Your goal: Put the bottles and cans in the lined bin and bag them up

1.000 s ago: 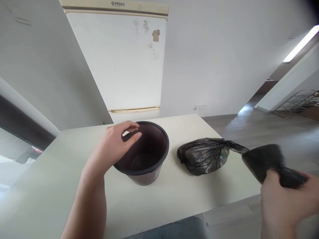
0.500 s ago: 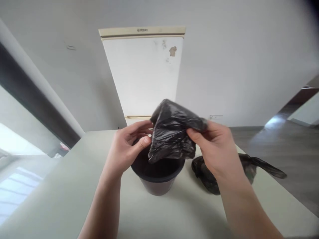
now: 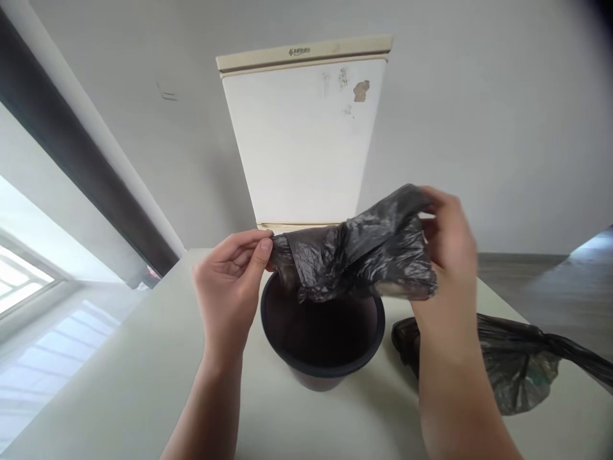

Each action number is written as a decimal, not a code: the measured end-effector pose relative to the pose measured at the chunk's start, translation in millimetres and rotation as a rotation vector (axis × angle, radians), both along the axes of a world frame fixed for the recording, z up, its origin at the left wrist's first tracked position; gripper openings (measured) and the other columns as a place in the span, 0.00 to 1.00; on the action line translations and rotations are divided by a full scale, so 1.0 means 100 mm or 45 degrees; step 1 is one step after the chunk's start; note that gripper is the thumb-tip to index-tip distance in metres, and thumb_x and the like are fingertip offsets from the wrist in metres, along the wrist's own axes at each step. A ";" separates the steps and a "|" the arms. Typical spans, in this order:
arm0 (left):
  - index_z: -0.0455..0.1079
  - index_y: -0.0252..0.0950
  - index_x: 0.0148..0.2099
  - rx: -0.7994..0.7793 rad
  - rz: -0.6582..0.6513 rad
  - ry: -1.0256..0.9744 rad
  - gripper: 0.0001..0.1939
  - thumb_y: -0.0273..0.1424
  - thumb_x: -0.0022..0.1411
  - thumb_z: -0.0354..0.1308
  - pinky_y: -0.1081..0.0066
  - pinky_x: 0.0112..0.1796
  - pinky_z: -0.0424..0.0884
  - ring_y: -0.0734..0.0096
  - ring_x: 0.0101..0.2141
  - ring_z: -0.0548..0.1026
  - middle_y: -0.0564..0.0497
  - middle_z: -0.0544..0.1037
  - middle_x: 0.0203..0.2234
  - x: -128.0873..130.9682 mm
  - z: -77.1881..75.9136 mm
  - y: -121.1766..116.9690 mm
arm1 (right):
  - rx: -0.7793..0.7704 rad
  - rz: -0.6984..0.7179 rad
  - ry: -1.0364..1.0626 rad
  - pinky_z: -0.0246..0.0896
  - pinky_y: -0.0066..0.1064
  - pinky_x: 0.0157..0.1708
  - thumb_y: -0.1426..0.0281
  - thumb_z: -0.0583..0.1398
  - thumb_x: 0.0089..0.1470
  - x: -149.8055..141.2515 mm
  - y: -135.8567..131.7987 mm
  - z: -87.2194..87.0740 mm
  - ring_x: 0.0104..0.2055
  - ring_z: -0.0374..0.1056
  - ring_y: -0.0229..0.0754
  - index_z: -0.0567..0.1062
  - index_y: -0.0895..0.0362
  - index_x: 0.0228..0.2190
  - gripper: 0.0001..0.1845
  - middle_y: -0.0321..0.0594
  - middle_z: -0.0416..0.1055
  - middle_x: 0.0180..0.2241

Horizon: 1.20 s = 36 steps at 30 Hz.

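A crumpled black plastic bag (image 3: 354,249) stretches between my two hands, above the back rim of a dark round bin (image 3: 323,367). My left hand (image 3: 234,268) pinches one corner of it between thumb and fingers. At the other end my right hand (image 3: 447,230) is closed round the bag, with its fingertips partly hidden behind the plastic. The bin stands upright on the pale table, and its dark inside shows below the bag.
Right of the bin, partly behind my right forearm, lies another black plastic bag (image 3: 520,364) with a twisted end. The pale table (image 3: 282,421) ends at the right above a grey floor. A white fridge (image 3: 301,140) stands beyond the table.
The folded black bag has been pulled out wider between my hands. My left hand now grips its corner, and my right hand has moved right and up. The view has shifted slightly.
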<state>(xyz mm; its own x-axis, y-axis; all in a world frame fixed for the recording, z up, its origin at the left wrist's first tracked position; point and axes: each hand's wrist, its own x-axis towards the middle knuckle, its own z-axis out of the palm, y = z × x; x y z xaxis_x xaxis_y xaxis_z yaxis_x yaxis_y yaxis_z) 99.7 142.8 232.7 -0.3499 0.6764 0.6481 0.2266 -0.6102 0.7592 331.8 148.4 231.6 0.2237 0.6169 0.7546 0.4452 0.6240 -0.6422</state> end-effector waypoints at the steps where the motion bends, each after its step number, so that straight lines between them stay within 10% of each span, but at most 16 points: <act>1: 0.83 0.38 0.42 0.000 0.011 0.000 0.06 0.33 0.62 0.71 0.73 0.31 0.79 0.73 0.28 0.80 0.52 0.83 0.28 0.02 0.00 0.00 | 0.016 -0.045 0.006 0.71 0.42 0.44 0.65 0.58 0.68 0.01 -0.05 0.03 0.46 0.71 0.47 0.72 0.46 0.57 0.18 0.43 0.71 0.52; 7: 0.82 0.39 0.43 -0.067 -0.043 -0.043 0.07 0.35 0.64 0.70 0.76 0.27 0.76 0.76 0.24 0.77 0.54 0.80 0.26 0.09 -0.01 -0.04 | -0.166 0.339 -0.395 0.72 0.45 0.50 0.58 0.73 0.52 -0.11 -0.21 0.07 0.53 0.70 0.52 0.66 0.39 0.66 0.43 0.42 0.68 0.60; 11: 0.80 0.39 0.42 -0.095 -0.186 -0.079 0.08 0.37 0.65 0.69 0.77 0.26 0.75 0.77 0.23 0.76 0.55 0.76 0.23 0.10 -0.02 -0.06 | -0.333 0.555 -0.558 0.70 0.38 0.45 0.66 0.65 0.64 -0.25 -0.15 0.01 0.44 0.75 0.47 0.81 0.47 0.48 0.12 0.38 0.79 0.43; 23: 0.78 0.42 0.48 -0.077 -0.293 0.086 0.11 0.40 0.66 0.67 0.65 0.41 0.83 0.64 0.40 0.83 0.49 0.82 0.39 0.18 -0.05 -0.09 | -0.554 0.803 0.012 0.66 0.33 0.34 0.60 0.63 0.65 -0.30 -0.10 0.01 0.33 0.71 0.41 0.81 0.54 0.35 0.12 0.36 0.76 0.30; 27: 0.74 0.45 0.60 -0.076 -0.278 0.262 0.33 0.40 0.53 0.77 0.59 0.53 0.80 0.54 0.54 0.79 0.46 0.80 0.54 0.16 -0.05 -0.05 | -0.516 0.925 0.516 0.73 0.40 0.42 0.56 0.67 0.61 -0.28 0.03 -0.04 0.40 0.76 0.47 0.82 0.51 0.44 0.15 0.39 0.80 0.36; 31: 0.80 0.39 0.49 -0.329 -0.417 0.371 0.18 0.39 0.59 0.73 0.65 0.44 0.81 0.59 0.43 0.83 0.47 0.84 0.41 0.15 -0.04 -0.07 | -0.570 0.993 0.713 0.75 0.42 0.42 0.53 0.70 0.55 -0.24 0.10 -0.05 0.40 0.77 0.49 0.81 0.51 0.44 0.20 0.39 0.80 0.36; 36: 0.81 0.39 0.40 -0.196 0.025 0.286 0.09 0.38 0.67 0.66 0.75 0.29 0.71 0.73 0.28 0.75 0.56 0.77 0.25 0.08 -0.01 -0.07 | -0.452 0.750 0.707 0.71 0.32 0.31 0.48 0.69 0.56 -0.05 0.21 -0.05 0.30 0.72 0.40 0.75 0.51 0.35 0.21 0.34 0.74 0.29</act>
